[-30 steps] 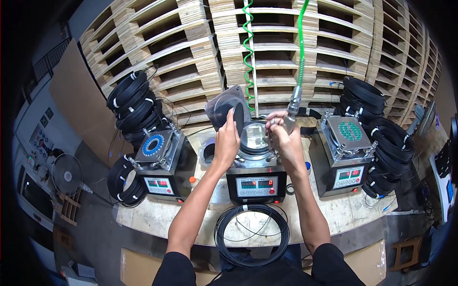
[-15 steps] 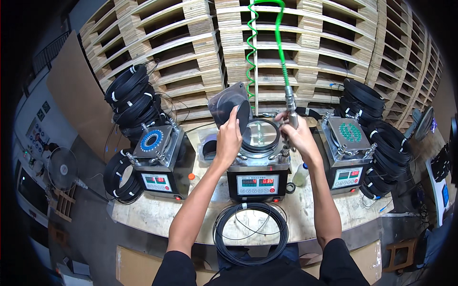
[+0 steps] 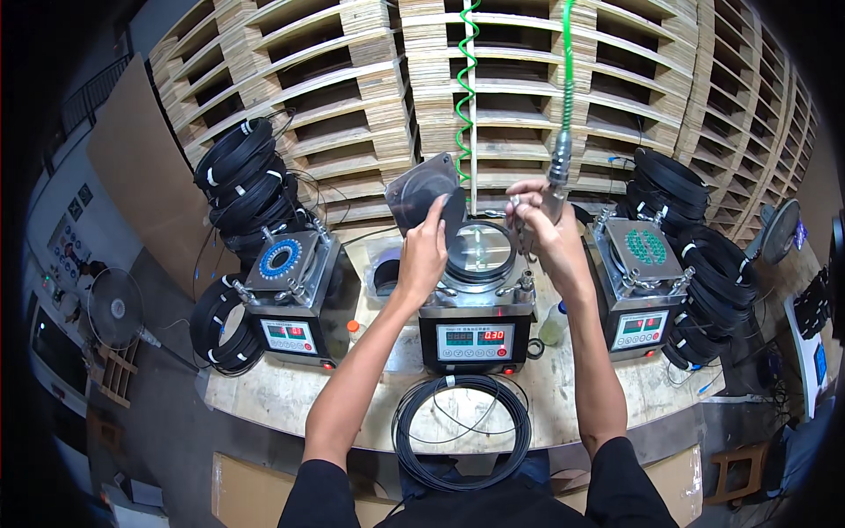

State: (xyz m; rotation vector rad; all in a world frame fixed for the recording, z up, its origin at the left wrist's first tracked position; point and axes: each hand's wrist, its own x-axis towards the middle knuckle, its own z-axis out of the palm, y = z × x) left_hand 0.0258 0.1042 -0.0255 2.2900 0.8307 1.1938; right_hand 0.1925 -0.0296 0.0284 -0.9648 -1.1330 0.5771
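Note:
In my left hand (image 3: 425, 253) is a thin, dark round pad (image 3: 453, 217), tilted on edge, fingers across its face and thumb hidden. Behind it leans a squarish metal plate (image 3: 409, 189); whether they touch I cannot tell. My right hand (image 3: 547, 231) is wrapped round a metal air blow gun (image 3: 554, 201), raised on the right of the middle machine, with a green coiled hose (image 3: 569, 79) running up from it. Below and between my hands is the shiny round platen (image 3: 480, 249) of the middle bench machine (image 3: 477, 339), whose red display is lit.
Similar machines stand at left (image 3: 286, 299) and right (image 3: 642, 290), each carrying a plate of small fittings. Black cable coils (image 3: 242, 172) are stacked beside them, and one cable coil (image 3: 409, 440) lies at the front edge. A small bottle (image 3: 553, 327) stands right of the middle machine. Wooden pallets (image 3: 352, 106) rise behind.
My right hand has lifted slightly with the blow gun and shifted right, and the green hose swung right with it. My left hand and the dark pad have barely moved.

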